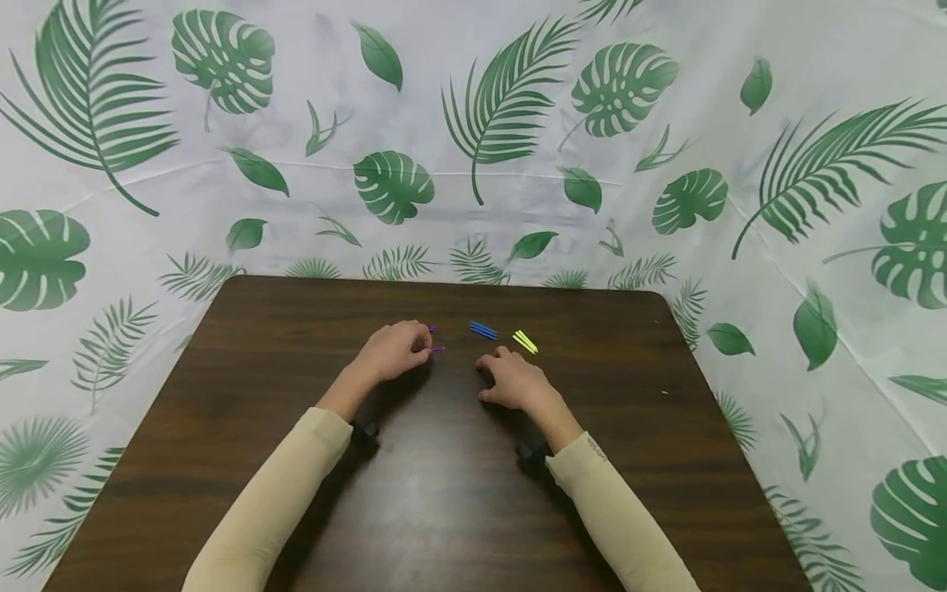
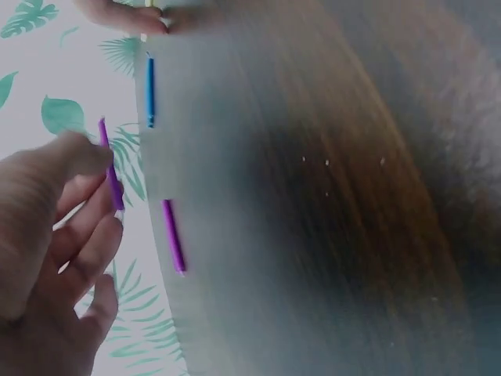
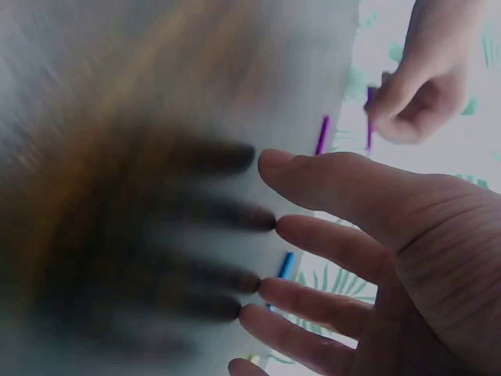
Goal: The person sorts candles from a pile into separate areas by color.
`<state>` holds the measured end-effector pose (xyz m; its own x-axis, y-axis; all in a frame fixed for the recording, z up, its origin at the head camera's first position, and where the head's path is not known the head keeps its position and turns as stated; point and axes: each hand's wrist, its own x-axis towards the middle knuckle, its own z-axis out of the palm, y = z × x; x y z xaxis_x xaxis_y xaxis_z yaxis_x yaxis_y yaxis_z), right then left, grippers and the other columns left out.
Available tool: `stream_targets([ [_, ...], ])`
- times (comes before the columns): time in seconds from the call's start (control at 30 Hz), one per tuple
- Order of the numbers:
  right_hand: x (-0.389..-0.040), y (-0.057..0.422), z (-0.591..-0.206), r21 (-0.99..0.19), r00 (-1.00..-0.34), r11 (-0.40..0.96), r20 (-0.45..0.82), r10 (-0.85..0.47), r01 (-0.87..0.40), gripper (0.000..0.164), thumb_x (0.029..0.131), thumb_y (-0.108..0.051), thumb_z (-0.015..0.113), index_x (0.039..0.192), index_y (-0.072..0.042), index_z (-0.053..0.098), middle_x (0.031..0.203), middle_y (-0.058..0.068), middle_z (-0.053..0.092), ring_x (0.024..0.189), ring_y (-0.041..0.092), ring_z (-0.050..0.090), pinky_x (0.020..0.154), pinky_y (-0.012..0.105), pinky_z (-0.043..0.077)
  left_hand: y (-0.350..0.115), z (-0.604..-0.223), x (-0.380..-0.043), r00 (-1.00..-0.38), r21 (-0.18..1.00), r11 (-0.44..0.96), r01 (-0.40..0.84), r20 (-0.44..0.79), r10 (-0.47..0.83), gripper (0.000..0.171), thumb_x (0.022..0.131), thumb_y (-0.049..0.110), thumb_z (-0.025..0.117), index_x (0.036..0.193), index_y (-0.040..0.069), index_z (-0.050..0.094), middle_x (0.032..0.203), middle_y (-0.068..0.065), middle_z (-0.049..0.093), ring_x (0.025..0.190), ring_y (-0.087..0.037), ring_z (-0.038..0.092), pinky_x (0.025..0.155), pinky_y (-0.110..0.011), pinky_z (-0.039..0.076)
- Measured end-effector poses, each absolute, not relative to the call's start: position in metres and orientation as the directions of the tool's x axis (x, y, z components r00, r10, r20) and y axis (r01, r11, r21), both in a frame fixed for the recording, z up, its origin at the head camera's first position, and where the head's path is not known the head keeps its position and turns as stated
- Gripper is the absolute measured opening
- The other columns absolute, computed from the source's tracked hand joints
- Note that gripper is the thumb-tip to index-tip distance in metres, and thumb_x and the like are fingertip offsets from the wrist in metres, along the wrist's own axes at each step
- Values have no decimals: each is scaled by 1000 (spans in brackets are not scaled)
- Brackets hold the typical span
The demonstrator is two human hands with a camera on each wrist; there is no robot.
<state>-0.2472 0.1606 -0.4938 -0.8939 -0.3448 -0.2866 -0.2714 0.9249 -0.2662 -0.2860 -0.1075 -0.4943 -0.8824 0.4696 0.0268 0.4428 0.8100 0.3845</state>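
My left hand (image 1: 394, 349) pinches a thin purple candle (image 2: 115, 186) between thumb and fingers, raised over the table. A second purple candle (image 2: 174, 236) lies on the wood just past that hand. To its right, several blue candles (image 1: 483, 330) lie side by side in a small bundle. Several yellow candles (image 1: 525, 341) form another group farther right. Just in front of the yellow group, my right hand (image 1: 516, 382) holds nothing; its fingers are spread, with the fingertips at the tabletop in the right wrist view.
The dark wooden table (image 1: 444, 493) ends at a straight back edge behind the candles. A white cloth with green leaves (image 1: 395, 187) hangs behind and around it. A dark band (image 1: 533, 454) sits at my right wrist, another (image 1: 364, 432) at my left.
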Motion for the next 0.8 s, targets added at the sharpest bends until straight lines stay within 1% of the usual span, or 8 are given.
stream_targets([
  [0.1, -235, 157, -494, -259, -884, 924, -304, -356, -283, 66, 98, -41, 80, 157, -26, 56, 166, 12, 45, 151, 37, 45, 106, 67, 51, -114, -500, -293, -898, 304, 847, 435, 83, 431, 7, 102, 22, 70, 102, 16, 72, 102, -1, 72, 95, -24, 65, 88, -49, 54],
  [0.17, -229, 154, -495, -258, -877, 921, -311, -366, -293, 69, 99, -43, 77, 161, -27, 51, 170, 12, 41, 155, 38, 40, 108, 68, 49, -120, -504, -297, -904, 252, 868, 427, 114, 412, 6, 102, 20, 71, 99, 15, 71, 99, -2, 71, 95, -26, 65, 88, -49, 53],
  [0.3, -223, 151, -496, -266, -872, 914, -307, -380, -305, 70, 102, -47, 73, 164, -29, 47, 174, 12, 36, 158, 39, 36, 112, 68, 46, -128, -512, -301, -903, 172, 889, 425, 141, 405, 9, 101, 16, 73, 94, 14, 68, 96, -2, 71, 93, -26, 63, 84, -45, 50],
  [0.43, -221, 150, -497, -275, -874, 913, -302, -380, -302, 69, 103, -49, 70, 164, -29, 46, 175, 11, 34, 159, 40, 35, 116, 68, 42, -130, -518, -303, -890, 149, 882, 447, 172, 423, 10, 99, 13, 74, 92, 13, 66, 94, -4, 69, 92, -27, 62, 80, -44, 49],
  [0.57, -223, 149, -499, -268, -865, 913, -321, -386, -308, 71, 104, -52, 68, 166, -28, 43, 176, 11, 31, 160, 40, 31, 119, 69, 38, -131, -520, -306, -884, 137, 883, 449, 207, 418, 9, 99, 12, 74, 92, 13, 68, 93, -5, 69, 91, -28, 63, 79, -45, 51],
  [0.7, -224, 148, -499, -268, -836, 910, -375, -401, -316, 75, 104, -54, 66, 169, -30, 36, 179, 11, 24, 163, 40, 25, 124, 70, 31, -132, -517, -308, -904, 160, 897, 412, 189, 382, 8, 99, 12, 72, 92, 12, 69, 95, -5, 69, 92, -28, 64, 79, -46, 53],
  [0.8, -225, 147, -494, -287, -814, 901, -399, -421, -326, 75, 105, -52, 65, 170, -30, 35, 180, 12, 21, 164, 41, 23, 125, 70, 28, -134, -515, -309, -921, 185, 906, 381, 158, 356, 9, 100, 13, 72, 92, 12, 68, 96, -5, 69, 93, -28, 64, 79, -47, 54],
])
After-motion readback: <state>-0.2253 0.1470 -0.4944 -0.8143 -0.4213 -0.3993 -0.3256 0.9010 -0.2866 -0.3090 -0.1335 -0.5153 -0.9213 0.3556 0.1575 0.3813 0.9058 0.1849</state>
